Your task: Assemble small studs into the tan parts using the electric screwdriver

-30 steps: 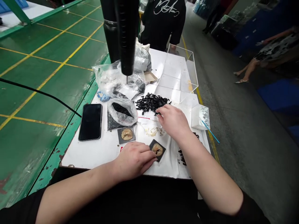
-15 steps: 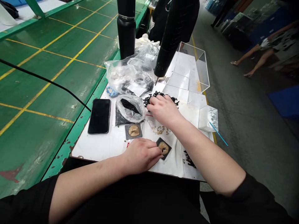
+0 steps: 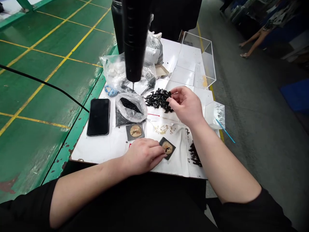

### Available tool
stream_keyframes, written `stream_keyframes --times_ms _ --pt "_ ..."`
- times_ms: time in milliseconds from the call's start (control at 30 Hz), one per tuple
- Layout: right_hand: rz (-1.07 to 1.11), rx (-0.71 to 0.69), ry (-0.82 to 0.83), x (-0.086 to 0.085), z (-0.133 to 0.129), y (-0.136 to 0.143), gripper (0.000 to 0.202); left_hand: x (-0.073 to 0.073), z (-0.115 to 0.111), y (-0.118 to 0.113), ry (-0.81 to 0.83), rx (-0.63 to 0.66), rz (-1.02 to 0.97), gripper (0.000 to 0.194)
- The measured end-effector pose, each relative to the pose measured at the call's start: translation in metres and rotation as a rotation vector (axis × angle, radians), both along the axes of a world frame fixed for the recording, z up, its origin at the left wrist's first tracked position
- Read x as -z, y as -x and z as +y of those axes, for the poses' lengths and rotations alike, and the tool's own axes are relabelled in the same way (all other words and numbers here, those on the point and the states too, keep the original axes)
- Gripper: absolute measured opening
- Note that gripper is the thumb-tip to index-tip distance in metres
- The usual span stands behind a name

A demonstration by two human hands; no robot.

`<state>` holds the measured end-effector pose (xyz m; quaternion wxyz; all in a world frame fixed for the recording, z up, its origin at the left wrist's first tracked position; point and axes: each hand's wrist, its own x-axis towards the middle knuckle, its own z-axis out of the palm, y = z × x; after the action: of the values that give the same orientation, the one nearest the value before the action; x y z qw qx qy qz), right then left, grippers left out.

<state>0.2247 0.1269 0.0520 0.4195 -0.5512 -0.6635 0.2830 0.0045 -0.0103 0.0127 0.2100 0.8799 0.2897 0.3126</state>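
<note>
My left hand (image 3: 145,154) rests at the table's front, its fingers pressed together at the left edge of a dark square block with a tan round centre (image 3: 167,147). What those fingers pinch is too small to name. My right hand (image 3: 185,102) is at the right side of a pile of small black pieces (image 3: 159,99), thumb and fingers apart, with nothing visible between them. A second square block (image 3: 135,130) lies left of the first. Tiny gold rings (image 3: 164,129) are scattered between the pile and the blocks.
A black screwdriver-like tool (image 3: 134,48) hangs over plastic bags (image 3: 116,72). An open bag of black grains (image 3: 131,108) sits beside a phone (image 3: 98,117). Clear boxes (image 3: 185,75) stand behind right; more dark pieces (image 3: 195,154) lie front right. A person's legs (image 3: 253,43) show far right.
My right hand has drawn back to the right from over the black pile, and its fingers have spread. The hanging tool appears further left. My left hand stays at the block.
</note>
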Motion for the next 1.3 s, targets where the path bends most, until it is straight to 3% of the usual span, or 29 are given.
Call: stream_keyframes --times_ms 100,300,433,533,633,800,900,1067,1167,1300 --pt "0.103 -0.032 0.061 -0.007 -0.021 -0.011 0.035 0.000 0.000 0.000 0.000 -0.010 -0.007 0.024" --pt "0.135 0.058 0.144 -0.023 -0.092 -0.029 0.029 -0.003 0.001 0.000 -0.006 -0.024 0.011 0.023" --pt "0.029 0.177 0.151 -0.018 -0.135 -0.037 0.016 -0.005 0.001 0.000 0.010 -0.029 0.033 0.021" --pt "-0.092 0.199 0.160 -0.010 -0.152 -0.043 0.010 -0.005 0.001 -0.001 0.020 -0.032 0.026 0.020" --pt "-0.263 0.138 0.138 -0.006 -0.156 -0.046 0.005 -0.004 0.002 -0.003 0.034 -0.038 0.028 0.019" --pt "-0.454 -0.083 0.075 -0.010 -0.150 -0.038 0.013 -0.005 0.001 -0.005 0.008 -0.048 0.074 0.022" --pt "-0.486 -0.156 0.053 -0.014 -0.146 -0.019 0.015 -0.006 -0.003 -0.003 -0.109 -0.020 0.047 0.017" --pt "-0.640 -0.316 0.059 -0.020 -0.128 0.023 0.022 -0.007 -0.012 0.002 -0.387 0.140 -0.067 0.004" --pt "-0.766 -0.433 0.027 -0.021 -0.114 0.041 0.028 -0.004 -0.015 0.002 -0.444 0.163 -0.129 0.005" --pt "-0.914 -0.546 -0.012 -0.018 -0.101 0.050 0.018 -0.003 -0.014 0.002 -0.465 0.132 -0.142 0.009"
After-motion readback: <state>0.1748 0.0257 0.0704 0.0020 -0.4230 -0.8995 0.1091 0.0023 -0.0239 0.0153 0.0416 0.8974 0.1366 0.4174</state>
